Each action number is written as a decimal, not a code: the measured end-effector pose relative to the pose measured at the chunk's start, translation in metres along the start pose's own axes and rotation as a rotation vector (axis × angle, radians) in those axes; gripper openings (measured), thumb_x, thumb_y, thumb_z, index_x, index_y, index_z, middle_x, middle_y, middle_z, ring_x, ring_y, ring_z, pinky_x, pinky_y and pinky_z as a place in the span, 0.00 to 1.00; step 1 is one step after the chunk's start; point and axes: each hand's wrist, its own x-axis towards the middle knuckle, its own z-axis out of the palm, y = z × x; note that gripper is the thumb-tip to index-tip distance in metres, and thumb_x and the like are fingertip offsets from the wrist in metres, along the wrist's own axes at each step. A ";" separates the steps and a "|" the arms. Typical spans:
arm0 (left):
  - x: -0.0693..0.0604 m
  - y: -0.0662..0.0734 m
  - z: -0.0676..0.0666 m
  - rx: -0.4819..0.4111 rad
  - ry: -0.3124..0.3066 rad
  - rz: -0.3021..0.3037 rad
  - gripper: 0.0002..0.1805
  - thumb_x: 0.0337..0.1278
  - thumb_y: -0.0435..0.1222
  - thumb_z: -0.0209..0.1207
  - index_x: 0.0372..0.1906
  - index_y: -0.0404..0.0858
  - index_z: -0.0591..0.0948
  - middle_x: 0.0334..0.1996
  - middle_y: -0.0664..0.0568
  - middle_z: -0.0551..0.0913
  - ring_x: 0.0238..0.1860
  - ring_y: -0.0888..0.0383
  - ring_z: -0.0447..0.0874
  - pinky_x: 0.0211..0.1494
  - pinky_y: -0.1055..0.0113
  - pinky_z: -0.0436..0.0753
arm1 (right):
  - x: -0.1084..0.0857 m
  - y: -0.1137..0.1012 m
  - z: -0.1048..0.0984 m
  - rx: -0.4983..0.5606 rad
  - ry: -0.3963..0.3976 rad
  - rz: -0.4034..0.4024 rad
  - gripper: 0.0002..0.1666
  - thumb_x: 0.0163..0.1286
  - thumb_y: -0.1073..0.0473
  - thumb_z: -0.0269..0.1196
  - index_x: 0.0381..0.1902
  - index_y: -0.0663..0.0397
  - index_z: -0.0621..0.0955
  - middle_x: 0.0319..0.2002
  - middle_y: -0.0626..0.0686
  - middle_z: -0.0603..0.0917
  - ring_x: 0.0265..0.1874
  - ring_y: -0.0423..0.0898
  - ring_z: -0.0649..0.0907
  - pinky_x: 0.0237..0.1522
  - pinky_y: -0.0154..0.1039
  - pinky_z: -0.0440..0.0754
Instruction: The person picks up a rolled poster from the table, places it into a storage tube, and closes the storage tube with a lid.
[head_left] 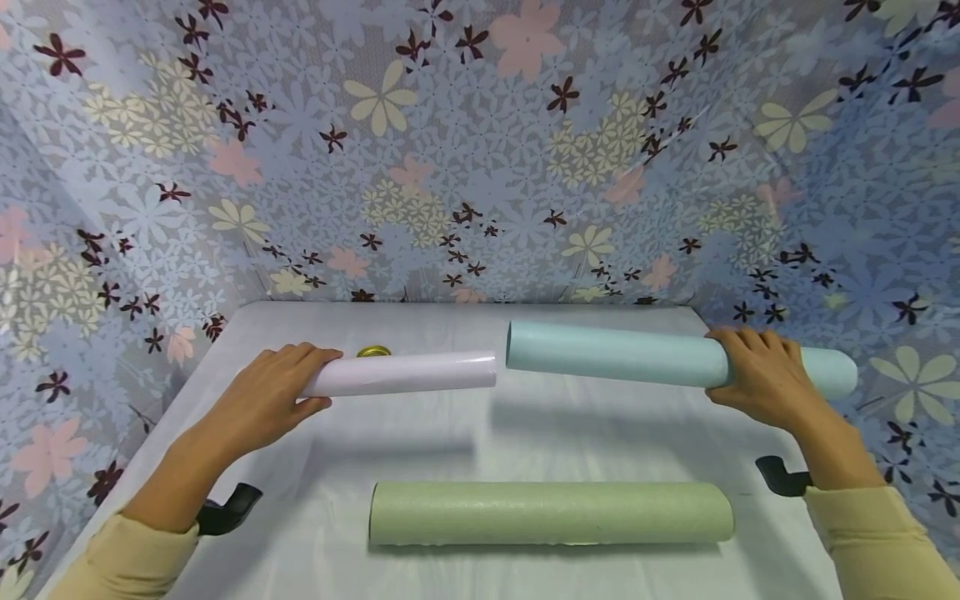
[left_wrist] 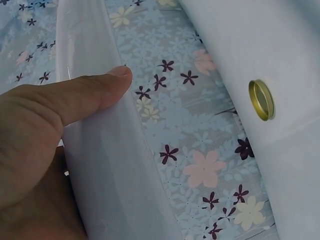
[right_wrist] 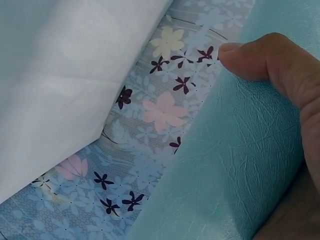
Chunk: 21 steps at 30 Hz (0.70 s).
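In the head view my left hand (head_left: 272, 392) grips the left end of a glossy white roll (head_left: 420, 372), raised over the table. The left wrist view shows my thumb lying across that roll (left_wrist: 112, 165). My right hand (head_left: 765, 375) is wrapped around a light blue roll (head_left: 615, 354) near its right end, also lifted, with a shadow below. In the right wrist view the blue roll (right_wrist: 215, 165) has a creased, leather-like surface. The two rolls' inner ends face each other with a small gap between. A green roll (head_left: 551, 512) lies on the table nearer to me.
A white-covered table (head_left: 600, 450) fills the lower middle. A gold ring-shaped object (head_left: 373, 352) rests on it behind the white roll, seen also as a gold ring (left_wrist: 262, 100) in the left wrist view. Floral curtain (head_left: 465, 167) hangs behind and at both sides.
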 end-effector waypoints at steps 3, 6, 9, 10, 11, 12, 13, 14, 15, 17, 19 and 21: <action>-0.001 -0.001 -0.001 0.005 0.001 0.000 0.31 0.45 0.39 0.70 0.58 0.38 0.74 0.47 0.45 0.81 0.48 0.48 0.78 0.47 0.50 0.76 | -0.003 0.000 0.000 0.008 0.007 -0.007 0.48 0.42 0.55 0.74 0.61 0.54 0.66 0.53 0.68 0.71 0.50 0.69 0.66 0.48 0.67 0.57; -0.002 -0.002 0.000 0.009 0.007 0.002 0.31 0.45 0.39 0.70 0.58 0.38 0.73 0.47 0.45 0.81 0.47 0.48 0.78 0.46 0.50 0.76 | -0.006 -0.001 0.001 0.014 0.020 -0.020 0.48 0.41 0.55 0.74 0.61 0.55 0.66 0.53 0.68 0.71 0.49 0.69 0.66 0.48 0.66 0.57; -0.002 -0.003 0.000 0.013 0.016 0.006 0.31 0.45 0.39 0.70 0.57 0.38 0.74 0.46 0.45 0.81 0.47 0.48 0.78 0.46 0.51 0.76 | -0.008 -0.002 0.001 0.013 0.030 -0.029 0.47 0.41 0.55 0.74 0.61 0.54 0.67 0.52 0.68 0.72 0.48 0.69 0.66 0.47 0.66 0.58; -0.002 -0.003 0.000 0.014 0.019 0.007 0.31 0.44 0.39 0.70 0.57 0.38 0.74 0.46 0.45 0.81 0.46 0.48 0.78 0.46 0.51 0.76 | -0.009 -0.003 0.001 0.013 0.034 -0.031 0.47 0.41 0.55 0.74 0.60 0.54 0.67 0.51 0.67 0.72 0.48 0.69 0.66 0.46 0.66 0.58; -0.002 -0.003 0.001 0.016 0.021 0.008 0.31 0.44 0.39 0.70 0.57 0.38 0.74 0.46 0.45 0.81 0.46 0.48 0.79 0.45 0.51 0.76 | -0.010 -0.003 0.001 0.012 0.036 -0.032 0.47 0.41 0.55 0.74 0.60 0.54 0.67 0.51 0.67 0.72 0.47 0.69 0.67 0.46 0.66 0.58; -0.002 -0.003 0.001 0.019 0.023 0.010 0.31 0.44 0.39 0.70 0.57 0.38 0.74 0.45 0.45 0.81 0.46 0.48 0.79 0.45 0.51 0.76 | -0.010 -0.003 0.001 0.011 0.037 -0.032 0.47 0.41 0.55 0.74 0.60 0.53 0.67 0.50 0.67 0.72 0.47 0.69 0.67 0.46 0.65 0.58; -0.002 -0.003 0.001 0.024 0.025 0.011 0.31 0.44 0.39 0.70 0.57 0.38 0.74 0.45 0.45 0.81 0.46 0.48 0.79 0.45 0.51 0.76 | -0.011 -0.004 0.001 0.011 0.039 -0.032 0.47 0.41 0.55 0.74 0.60 0.53 0.67 0.50 0.67 0.72 0.47 0.69 0.67 0.46 0.65 0.58; -0.002 -0.003 0.001 0.027 0.026 0.011 0.31 0.44 0.39 0.70 0.57 0.38 0.74 0.45 0.45 0.81 0.46 0.48 0.79 0.45 0.51 0.76 | -0.012 -0.004 0.001 0.012 0.041 -0.032 0.47 0.41 0.55 0.74 0.60 0.53 0.67 0.50 0.67 0.72 0.47 0.69 0.67 0.46 0.65 0.58; -0.002 -0.003 0.001 0.031 0.028 0.012 0.31 0.44 0.39 0.71 0.57 0.38 0.74 0.45 0.45 0.81 0.46 0.48 0.79 0.45 0.51 0.76 | -0.012 -0.004 0.001 0.011 0.043 -0.033 0.47 0.41 0.55 0.74 0.60 0.54 0.67 0.50 0.67 0.72 0.47 0.69 0.67 0.46 0.65 0.58; -0.002 -0.004 0.001 0.036 0.030 0.011 0.31 0.44 0.39 0.71 0.57 0.38 0.74 0.45 0.45 0.81 0.46 0.48 0.78 0.45 0.51 0.76 | -0.013 -0.005 0.001 0.009 0.043 -0.029 0.47 0.40 0.55 0.74 0.59 0.54 0.67 0.51 0.67 0.72 0.48 0.69 0.67 0.47 0.65 0.58; -0.002 -0.004 0.001 0.039 0.032 0.010 0.32 0.43 0.39 0.71 0.57 0.38 0.74 0.46 0.45 0.81 0.46 0.48 0.78 0.44 0.51 0.76 | -0.015 -0.005 0.000 0.010 0.043 -0.027 0.47 0.40 0.56 0.75 0.60 0.54 0.67 0.52 0.68 0.72 0.48 0.70 0.67 0.48 0.66 0.58; -0.002 -0.005 0.001 0.038 0.031 0.008 0.32 0.43 0.38 0.71 0.57 0.38 0.74 0.46 0.45 0.81 0.46 0.48 0.78 0.44 0.51 0.76 | -0.016 -0.006 0.000 0.008 0.043 -0.026 0.48 0.40 0.56 0.75 0.60 0.54 0.67 0.52 0.68 0.72 0.49 0.70 0.67 0.48 0.66 0.58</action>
